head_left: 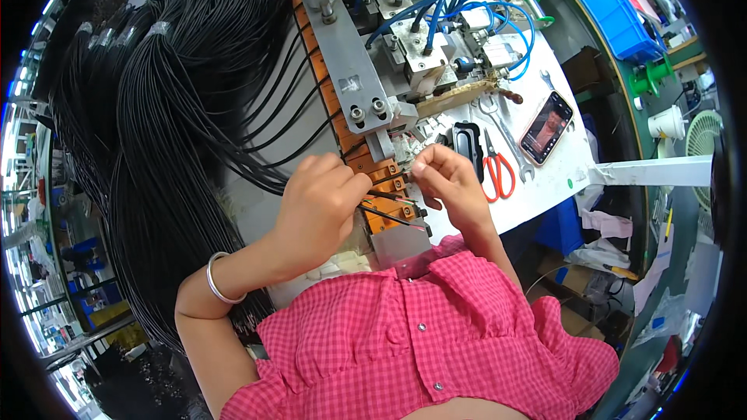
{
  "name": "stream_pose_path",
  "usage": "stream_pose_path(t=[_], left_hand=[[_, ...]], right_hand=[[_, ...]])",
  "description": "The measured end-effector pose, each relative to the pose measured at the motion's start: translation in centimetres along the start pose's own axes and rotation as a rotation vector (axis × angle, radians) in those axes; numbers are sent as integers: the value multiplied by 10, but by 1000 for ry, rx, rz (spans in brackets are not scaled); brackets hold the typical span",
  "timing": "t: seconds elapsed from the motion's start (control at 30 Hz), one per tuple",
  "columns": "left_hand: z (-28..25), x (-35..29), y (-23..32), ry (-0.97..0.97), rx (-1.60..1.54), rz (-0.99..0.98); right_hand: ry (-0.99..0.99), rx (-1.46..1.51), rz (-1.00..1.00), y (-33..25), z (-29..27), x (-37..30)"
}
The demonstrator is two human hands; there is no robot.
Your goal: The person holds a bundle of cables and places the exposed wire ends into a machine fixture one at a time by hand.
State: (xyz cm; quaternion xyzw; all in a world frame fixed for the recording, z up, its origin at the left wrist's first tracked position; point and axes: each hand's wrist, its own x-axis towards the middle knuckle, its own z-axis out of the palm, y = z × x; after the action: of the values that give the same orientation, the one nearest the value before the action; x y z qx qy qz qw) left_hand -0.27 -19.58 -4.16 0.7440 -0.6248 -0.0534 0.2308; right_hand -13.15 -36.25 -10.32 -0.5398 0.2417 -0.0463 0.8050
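Observation:
My left hand (pixel 320 196) is closed, its fingers pinching a black cable (pixel 387 179) over an orange fixture block (pixel 384 222). My right hand (pixel 454 184) is also closed, thumb and forefinger together at that cable's tip; the exact tip is hidden by the fingers. Below it, more black cables (pixel 393 216) lie across the block, with thin coloured wires showing at their ends. A long orange rail with a grey metal plate (pixel 354 82) runs away from my hands, and several cables cross it from the left.
A large bundle of black cables (pixel 167 109) fills the left side. Metal cylinders with blue air hoses (pixel 436 0) stand at the back. On the white table right of my hand are red-handled scissors (pixel 499 176), wrenches (pixel 510 140) and a phone (pixel 547 128). A blue bin (pixel 603 4) is farther right.

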Motion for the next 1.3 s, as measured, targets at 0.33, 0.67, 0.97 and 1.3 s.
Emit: stream_pose_path(t=[0.33, 0.67, 0.97, 1.3], left_hand=[[6, -2, 0, -36, 61, -6], [6, -1, -1, -15, -66, -31], [5, 1, 0, 56, -66, -44], [0, 2, -1, 56, -34, -53]], right_hand=[[-53, -206, 103, -2, -12, 8], [-24, -168, -189, -7, 4, -8], [98, -64, -143, -5, 7, -6], [-280, 238, 93, -11, 0, -6]])
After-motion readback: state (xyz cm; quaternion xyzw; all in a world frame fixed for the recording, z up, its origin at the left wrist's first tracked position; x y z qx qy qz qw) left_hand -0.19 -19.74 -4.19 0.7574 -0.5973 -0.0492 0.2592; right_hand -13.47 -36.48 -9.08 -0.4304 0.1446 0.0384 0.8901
